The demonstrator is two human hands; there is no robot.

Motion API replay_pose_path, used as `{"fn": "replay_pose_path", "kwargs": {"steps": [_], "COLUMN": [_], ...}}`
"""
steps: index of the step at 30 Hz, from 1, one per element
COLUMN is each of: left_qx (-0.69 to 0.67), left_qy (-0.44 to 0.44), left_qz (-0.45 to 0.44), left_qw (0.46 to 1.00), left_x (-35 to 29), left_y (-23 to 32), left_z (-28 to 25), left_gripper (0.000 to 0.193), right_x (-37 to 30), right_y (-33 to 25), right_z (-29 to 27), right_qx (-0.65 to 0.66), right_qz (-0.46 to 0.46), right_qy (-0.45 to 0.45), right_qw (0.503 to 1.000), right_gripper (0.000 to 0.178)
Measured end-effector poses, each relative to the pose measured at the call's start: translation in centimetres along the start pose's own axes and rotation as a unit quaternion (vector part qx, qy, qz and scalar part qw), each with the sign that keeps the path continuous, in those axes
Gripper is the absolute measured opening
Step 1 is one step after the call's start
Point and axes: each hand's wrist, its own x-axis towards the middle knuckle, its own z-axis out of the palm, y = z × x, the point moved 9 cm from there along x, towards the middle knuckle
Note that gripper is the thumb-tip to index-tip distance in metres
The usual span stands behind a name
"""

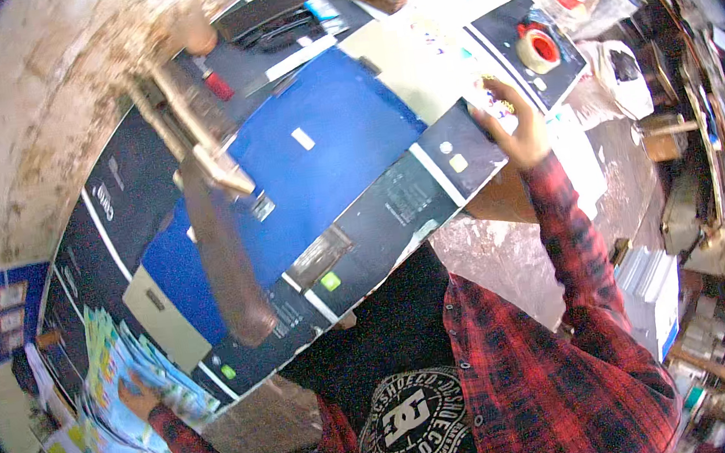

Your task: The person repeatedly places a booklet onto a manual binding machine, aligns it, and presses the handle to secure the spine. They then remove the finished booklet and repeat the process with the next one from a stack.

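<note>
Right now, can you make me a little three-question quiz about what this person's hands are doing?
1. True or false: the right hand rests on the far edge of the big blue and black printed sheet.
2. What lies under the left hand?
A. a roll of tape
B. a fanned stack of colourful prints
C. a wooden box
3. Fill in: the red-cored tape roll sits on a ____ sheet beyond the right hand.

Key:
1. True.
2. B, the fanned stack of colourful prints.
3. Black; it is the black sheet near the far side of the table.
</note>
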Motion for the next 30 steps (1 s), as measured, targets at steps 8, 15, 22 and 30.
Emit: {"fn": "replay_pose_path", "kwargs": {"steps": [8, 15, 22, 30], "left_qx": [-0.120, -0.390, -0.290, -0.399], "left_qy": [-0.066, -0.272, -0.283, -0.421], "left_qz": [-0.060, -0.067, 0.224, 0.546], "left_qw": [0.989, 0.877, 0.886, 0.605], "left_x": [-3.7, -10.8, -13.2, -23.0], "left_y": [-0.6, 14.7, 34.1, 49.4], "left_z": [-8.5, -15.9, -26.6, -29.2], "left_gripper": [0.054, 0.048, 0.048, 0.054], "right_x": [8.8, 8.6, 9.2, 11.8], "right_y": [12.3, 11.1, 10.4, 18.2], "right_z": [4.1, 4.0, 3.4, 2.1], "right_qx": [-0.260, -0.202, -0.251, -0.020], "right_qz": [0.114, 0.156, 0.206, 0.216], "right_qy": [-0.081, -0.054, -0.056, -0.030], "right_qw": [0.955, 0.965, 0.944, 0.976], "right_gripper": [0.102, 0.119, 0.133, 0.080]}}
